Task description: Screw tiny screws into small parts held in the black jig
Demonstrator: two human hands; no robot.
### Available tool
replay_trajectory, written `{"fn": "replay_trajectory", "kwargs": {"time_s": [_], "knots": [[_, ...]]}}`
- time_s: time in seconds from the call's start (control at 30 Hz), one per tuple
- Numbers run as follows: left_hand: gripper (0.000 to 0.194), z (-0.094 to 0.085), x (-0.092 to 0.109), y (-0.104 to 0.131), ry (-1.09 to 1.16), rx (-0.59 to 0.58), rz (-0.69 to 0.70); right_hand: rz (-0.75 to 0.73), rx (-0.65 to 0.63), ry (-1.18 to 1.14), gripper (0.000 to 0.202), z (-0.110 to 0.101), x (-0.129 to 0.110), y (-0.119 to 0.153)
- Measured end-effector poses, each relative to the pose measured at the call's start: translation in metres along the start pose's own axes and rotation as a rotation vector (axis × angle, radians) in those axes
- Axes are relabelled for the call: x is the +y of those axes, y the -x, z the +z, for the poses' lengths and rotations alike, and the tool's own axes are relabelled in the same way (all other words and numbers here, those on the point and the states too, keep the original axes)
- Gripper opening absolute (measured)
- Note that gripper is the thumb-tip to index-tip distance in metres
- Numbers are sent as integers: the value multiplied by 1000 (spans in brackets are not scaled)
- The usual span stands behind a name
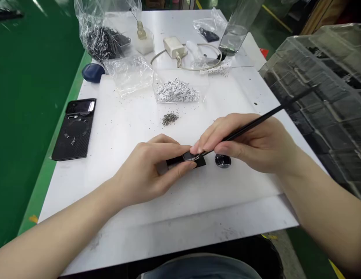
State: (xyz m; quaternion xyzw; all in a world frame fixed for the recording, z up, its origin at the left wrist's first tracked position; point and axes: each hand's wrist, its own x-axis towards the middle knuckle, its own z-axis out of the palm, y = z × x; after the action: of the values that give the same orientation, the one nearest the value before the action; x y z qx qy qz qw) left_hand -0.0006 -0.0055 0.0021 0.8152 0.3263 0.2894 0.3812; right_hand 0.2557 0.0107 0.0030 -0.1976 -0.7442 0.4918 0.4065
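Observation:
My left hand [157,166] is closed, thumb and forefinger pinching a small black part [189,156] with a shiny rim. Under it is a black block [201,162], partly hidden by the fingers. My right hand [250,143] grips a long thin black stick-like tool [256,121], held like a pen and slanting up to the right. Its tip meets the small part, and the right fingertips touch that part too. Just right of the block lies a round glossy black piece [223,161]. Beyond the hands is a little heap of tiny metallic bits [170,119].
A clear tray [180,101] of white bits stands behind the heap. A black phone [74,131] lies at left. Farther back are a plastic bag of black parts [100,42], a charger [173,47] with cable, and a container of liquid [234,38]. Stacked clear bins [320,77] flank the right.

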Motion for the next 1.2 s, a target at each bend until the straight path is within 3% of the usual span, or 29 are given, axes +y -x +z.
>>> {"fn": "replay_trajectory", "kwargs": {"time_s": [0.2,0.57,0.7,1.0,1.2], "knots": [[21,0,5,2,-8,-19,-73,-2,11,92,22,3,-5,0],[20,0,5,2,-24,-1,-52,-47,21,192,14,4,-11,2],[18,0,7,1,-25,-12,-68,-39,9,192,13,5,-11,1],[18,0,7,1,-15,8,-45,-67,112,97,16,11,-4,1],[15,1,5,1,7,11,-30,-100,108,131,7,11,-5,-1]]}}
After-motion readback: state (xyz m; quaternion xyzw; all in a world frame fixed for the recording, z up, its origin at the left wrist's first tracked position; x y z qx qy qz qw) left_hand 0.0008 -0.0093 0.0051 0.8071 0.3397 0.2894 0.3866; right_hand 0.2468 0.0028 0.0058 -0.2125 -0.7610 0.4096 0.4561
